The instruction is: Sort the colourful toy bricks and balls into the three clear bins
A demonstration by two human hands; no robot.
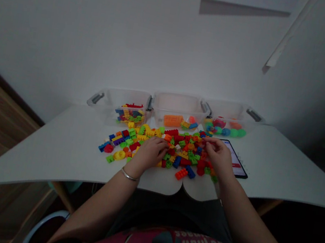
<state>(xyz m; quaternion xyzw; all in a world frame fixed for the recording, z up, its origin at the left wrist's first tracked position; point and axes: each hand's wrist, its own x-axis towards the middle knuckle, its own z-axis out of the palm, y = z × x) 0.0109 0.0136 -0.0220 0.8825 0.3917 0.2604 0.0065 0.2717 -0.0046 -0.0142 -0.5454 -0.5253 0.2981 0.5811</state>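
Observation:
A spread of colourful plastic building bricks (pixel 185 162) lies on the white table in front of me. My left hand (pixel 152 152), with a silver bangle at the wrist, rests at the left-middle of the pile, fingers curled down among the bricks. What its fingertips hold, if anything, is hidden. My right hand (pixel 219 154) is over the pile's right side, thumb and fingers brought together beside red and orange bricks. Anything between those fingertips is too small and dark to name. An orange-red brick (pixel 181 174) and a blue brick (pixel 190 172) lie at the near edge.
Along the wall stand three clear bins: the left bin (pixel 126 95) with mixed bricks, the middle bin (pixel 181 100) with an orange cylinder (pixel 173 120), the right bin (pixel 226 109) with round coloured pieces. A tablet (pixel 237 166) lies beside my right hand. The table's front edge has a notch.

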